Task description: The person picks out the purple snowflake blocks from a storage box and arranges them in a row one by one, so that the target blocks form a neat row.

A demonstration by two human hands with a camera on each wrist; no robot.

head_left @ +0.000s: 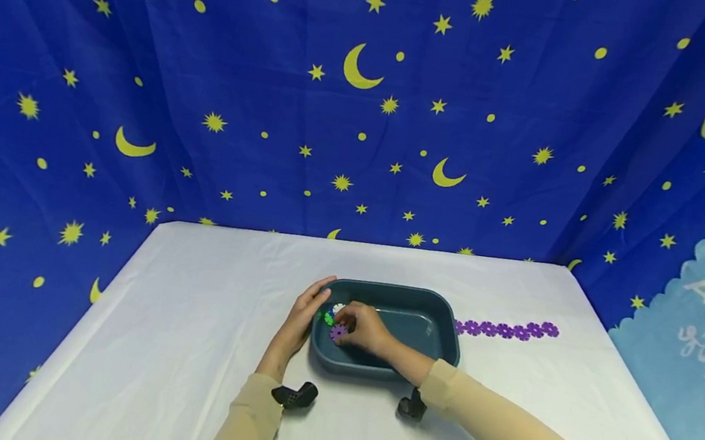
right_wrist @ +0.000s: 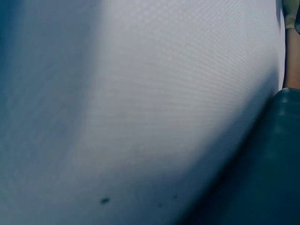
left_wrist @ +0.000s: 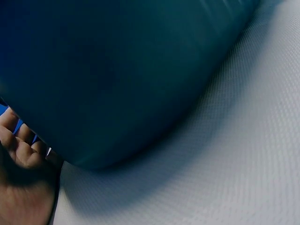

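Note:
A dark teal plastic bin [head_left: 381, 374] sits on the white table in the head view. My left hand [head_left: 297, 321] rests against its left end, with extended fingers along the rim; in the left wrist view, part of that hand [left_wrist: 23, 150] shows beside the bin's wall [left_wrist: 117, 84]. Inside the bin, my right hand [head_left: 367, 329] has its fingers bent and pinches a purple snowflake disc [head_left: 338, 334] at the edge. Beside these fingertips lie a green disc [head_left: 329, 318] and a white disc [head_left: 338, 308]. The right wrist view does not show the fingers.
A chain of joined purple snowflake discs [head_left: 506, 331] extends right from behind the bin. The white tablecloth [head_left: 210, 320] reaches a blue curtain [head_left: 404, 144] with moons and stars. Black wrist devices [head_left: 295, 395] hang near the bin's front.

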